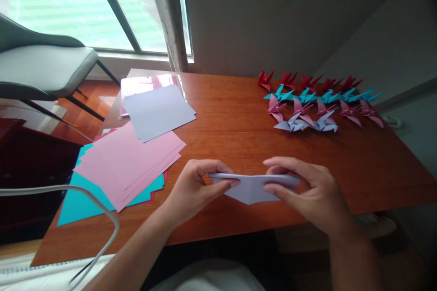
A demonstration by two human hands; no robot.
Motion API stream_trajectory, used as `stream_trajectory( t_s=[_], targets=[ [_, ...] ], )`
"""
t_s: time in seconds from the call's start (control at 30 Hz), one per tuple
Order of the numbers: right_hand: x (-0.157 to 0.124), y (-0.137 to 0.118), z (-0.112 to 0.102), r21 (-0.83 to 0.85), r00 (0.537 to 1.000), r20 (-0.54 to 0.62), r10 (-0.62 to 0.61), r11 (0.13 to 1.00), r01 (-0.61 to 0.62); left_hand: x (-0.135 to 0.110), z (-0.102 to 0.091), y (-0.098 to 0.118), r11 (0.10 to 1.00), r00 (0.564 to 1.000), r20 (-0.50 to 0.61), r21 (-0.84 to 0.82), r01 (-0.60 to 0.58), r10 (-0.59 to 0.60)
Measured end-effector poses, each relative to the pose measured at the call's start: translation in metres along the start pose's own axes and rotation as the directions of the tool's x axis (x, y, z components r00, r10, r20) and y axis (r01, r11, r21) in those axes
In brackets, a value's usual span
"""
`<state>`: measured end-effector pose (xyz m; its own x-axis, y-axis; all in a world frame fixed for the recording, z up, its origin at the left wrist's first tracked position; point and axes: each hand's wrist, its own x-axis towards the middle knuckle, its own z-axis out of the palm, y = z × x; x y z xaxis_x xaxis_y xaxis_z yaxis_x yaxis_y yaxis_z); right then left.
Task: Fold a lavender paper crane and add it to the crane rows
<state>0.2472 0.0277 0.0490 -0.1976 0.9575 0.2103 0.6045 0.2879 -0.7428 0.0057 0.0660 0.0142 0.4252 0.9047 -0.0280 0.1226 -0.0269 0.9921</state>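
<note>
Between my two hands is a pale lavender sheet of origami paper [251,190], folded along its upper edge, with a crease running down its middle. My left hand [201,184] pinches the left end of the fold between thumb and fingers. At the other end my right hand [307,186] grips the paper the same way, thumb in front and fingers behind. The paper is held above the table near its front edge. My fingers partly cover both ends of the fold.
Folded cranes stand in rows at the back right: red [307,82], turquoise [327,96], pink [322,108] and lavender [307,122]. Loose lavender [160,111], pink [126,159] and turquoise sheets [85,195] lie on the left of the wooden table [225,113]. A white cable [114,223] curves at lower left.
</note>
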Motion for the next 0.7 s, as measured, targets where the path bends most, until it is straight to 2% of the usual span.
stream_trajectory(
  t_s=[0.07, 0.17, 0.3, 0.47, 0.7],
  targets=[
    [-0.003, 0.006, 0.002, 0.081, 0.997, 0.006, 0.075, 0.994, -0.075, -0.001, 0.000, -0.001, 1.000, 0.999, -0.041, 0.004, -0.031, 0.031],
    [-0.007, 0.013, 0.007, 0.153, 0.995, -0.011, 0.097, 0.984, -0.094, -0.002, -0.001, -0.002, 0.997, 0.994, -0.071, 0.017, -0.080, 0.081],
    [-0.011, 0.014, 0.011, 0.133, 0.998, -0.054, 0.010, 0.991, -0.003, -0.003, -0.002, 0.001, 0.983, 0.982, -0.043, 0.026, -0.184, 0.185],
    [-0.010, 0.008, 0.010, 0.168, 0.992, -0.067, -0.108, 0.979, 0.118, -0.004, -0.003, 0.002, 0.946, 0.946, -0.008, -0.008, -0.323, 0.323],
    [-0.011, 0.008, 0.009, 0.174, 0.973, -0.111, -0.204, 0.960, 0.221, -0.004, -0.004, 0.001, 0.910, 0.916, 0.008, -0.111, -0.399, 0.402]
  ],
)
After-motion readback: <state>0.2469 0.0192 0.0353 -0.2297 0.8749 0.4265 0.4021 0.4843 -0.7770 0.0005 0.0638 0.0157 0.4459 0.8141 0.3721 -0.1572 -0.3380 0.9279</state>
